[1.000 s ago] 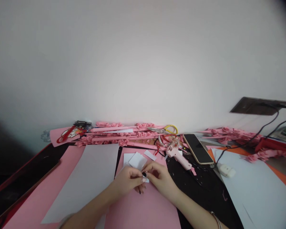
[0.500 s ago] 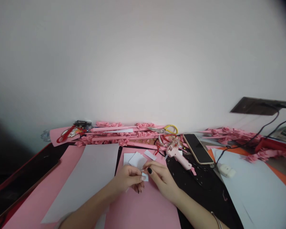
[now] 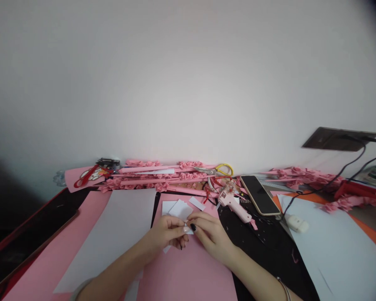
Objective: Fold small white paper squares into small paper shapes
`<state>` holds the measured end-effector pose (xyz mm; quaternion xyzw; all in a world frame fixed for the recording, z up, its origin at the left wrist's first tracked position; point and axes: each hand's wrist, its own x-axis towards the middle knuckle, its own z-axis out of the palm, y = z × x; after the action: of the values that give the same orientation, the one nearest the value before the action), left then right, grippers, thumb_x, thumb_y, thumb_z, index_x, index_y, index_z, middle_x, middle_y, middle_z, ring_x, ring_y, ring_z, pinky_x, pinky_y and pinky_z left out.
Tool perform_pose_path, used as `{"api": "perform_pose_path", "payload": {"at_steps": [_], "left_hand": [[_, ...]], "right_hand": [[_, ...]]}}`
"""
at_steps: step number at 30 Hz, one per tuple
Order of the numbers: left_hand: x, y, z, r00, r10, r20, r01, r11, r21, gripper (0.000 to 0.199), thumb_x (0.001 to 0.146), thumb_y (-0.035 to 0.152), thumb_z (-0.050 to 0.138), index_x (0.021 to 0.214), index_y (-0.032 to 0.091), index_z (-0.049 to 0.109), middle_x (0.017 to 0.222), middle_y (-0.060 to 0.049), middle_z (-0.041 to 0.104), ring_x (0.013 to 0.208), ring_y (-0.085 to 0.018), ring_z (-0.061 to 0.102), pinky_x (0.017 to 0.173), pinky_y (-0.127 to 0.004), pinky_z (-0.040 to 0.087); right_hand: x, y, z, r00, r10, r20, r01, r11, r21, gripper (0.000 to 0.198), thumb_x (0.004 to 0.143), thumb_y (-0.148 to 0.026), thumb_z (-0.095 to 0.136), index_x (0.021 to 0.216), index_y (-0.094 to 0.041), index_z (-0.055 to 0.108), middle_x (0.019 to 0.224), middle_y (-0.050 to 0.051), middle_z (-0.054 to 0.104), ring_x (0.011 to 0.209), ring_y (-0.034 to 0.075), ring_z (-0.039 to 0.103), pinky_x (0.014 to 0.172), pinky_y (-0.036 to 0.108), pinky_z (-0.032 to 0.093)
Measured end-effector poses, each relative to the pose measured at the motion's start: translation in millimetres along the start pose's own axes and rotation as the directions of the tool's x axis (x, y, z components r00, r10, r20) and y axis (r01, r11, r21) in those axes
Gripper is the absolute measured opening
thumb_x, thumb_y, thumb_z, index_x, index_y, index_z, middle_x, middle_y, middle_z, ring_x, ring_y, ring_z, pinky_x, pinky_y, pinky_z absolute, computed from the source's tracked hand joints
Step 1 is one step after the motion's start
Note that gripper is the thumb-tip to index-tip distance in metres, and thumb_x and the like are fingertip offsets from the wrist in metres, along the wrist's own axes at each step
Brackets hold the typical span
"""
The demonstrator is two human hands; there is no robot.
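Observation:
Between my two hands is a small piece of white paper [image 3: 190,231], pinched at its edges and mostly covered by fingers. My left hand [image 3: 167,232] is closed on its left side, thumb on top. From the right, my right hand [image 3: 211,236] grips it between thumb and fingertips; the thumbnail is dark. Just beyond the fingers lie several white paper squares [image 3: 180,208] and a small white strip [image 3: 197,203]. All of these are over a pink sheet [image 3: 188,271], on which a white scrap [image 3: 166,249] shows below my left hand.
A pink glue gun [image 3: 235,205] and a phone [image 3: 260,195] lie to the right. Yellow-handled scissors [image 3: 219,170] rest on pink paper flower stems [image 3: 163,180] along the wall. White sheets [image 3: 119,225] flank the middle. Black cables [image 3: 336,177] run from a wall socket [image 3: 335,139].
My right thumb has shifted slightly left, closer to my left thumb. Less of the small paper shows between the hands. A white scrap below my left hand is more visible.

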<state>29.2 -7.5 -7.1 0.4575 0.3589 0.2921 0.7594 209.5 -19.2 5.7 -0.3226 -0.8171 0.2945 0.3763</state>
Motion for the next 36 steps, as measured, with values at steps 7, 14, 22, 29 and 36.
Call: {"api": "perform_pose_path", "payload": {"at_steps": [7,14,22,29,36], "left_hand": [[1.7,-0.3,2.2,0.995,0.094,-0.019,-0.09,0.987,0.136,0.029,0.07,0.039,0.063,0.063,0.011,0.059,0.056,-0.001,0.06,0.049,-0.012,0.057,0.052,-0.024,0.045],[1.9,-4.6,2.9,0.989,0.148,0.023,-0.149,0.962,0.227,0.025,0.075,0.034,0.058,0.064,0.012,0.058,0.059,-0.001,0.061,0.05,-0.012,0.059,0.053,-0.024,0.047],[-3.9,0.0,10.7,0.989,0.15,-0.008,-0.138,0.931,0.338,0.016,0.071,0.029,0.061,0.066,0.014,0.057,0.056,0.001,0.061,0.054,-0.013,0.059,0.056,-0.024,0.047],[-2.3,-7.5,10.3,0.991,0.112,-0.068,-0.08,0.93,0.36,0.011,0.069,0.025,0.061,0.066,0.015,0.058,0.055,0.0,0.064,0.051,-0.015,0.061,0.053,-0.025,0.048],[-1.5,-3.6,10.6,0.988,0.139,-0.074,-0.114,0.955,0.273,0.015,0.07,0.027,0.06,0.063,0.014,0.056,0.058,-0.002,0.064,0.053,-0.016,0.062,0.054,-0.026,0.047]], "right_hand": [[0.9,6.8,6.8,0.982,0.189,-0.013,-0.188,0.98,0.071,0.009,0.083,-0.013,0.047,0.088,-0.017,0.054,0.084,0.004,0.056,0.074,0.014,0.053,0.064,0.023,0.042],[2.6,5.3,5.0,0.98,0.168,0.105,-0.169,0.986,0.002,0.017,0.087,-0.013,0.039,0.071,-0.019,0.043,0.066,-0.002,0.049,0.06,0.011,0.046,0.057,0.021,0.036],[1.1,4.9,2.3,0.985,0.117,0.123,-0.112,0.993,-0.045,0.022,0.085,-0.013,0.039,0.064,-0.018,0.041,0.06,-0.003,0.044,0.055,0.011,0.041,0.051,0.02,0.032],[-1.2,14.8,3.6,0.984,0.168,0.066,-0.167,0.986,-0.02,0.028,0.079,-0.024,0.054,0.054,-0.018,0.042,0.051,-0.005,0.038,0.047,0.009,0.035,0.044,0.019,0.027],[0.7,6.9,2.8,0.984,0.175,-0.013,-0.176,0.984,-0.006,0.021,0.085,-0.019,0.043,0.07,-0.016,0.057,0.058,-0.001,0.052,0.052,0.011,0.046,0.051,0.02,0.037]]}}
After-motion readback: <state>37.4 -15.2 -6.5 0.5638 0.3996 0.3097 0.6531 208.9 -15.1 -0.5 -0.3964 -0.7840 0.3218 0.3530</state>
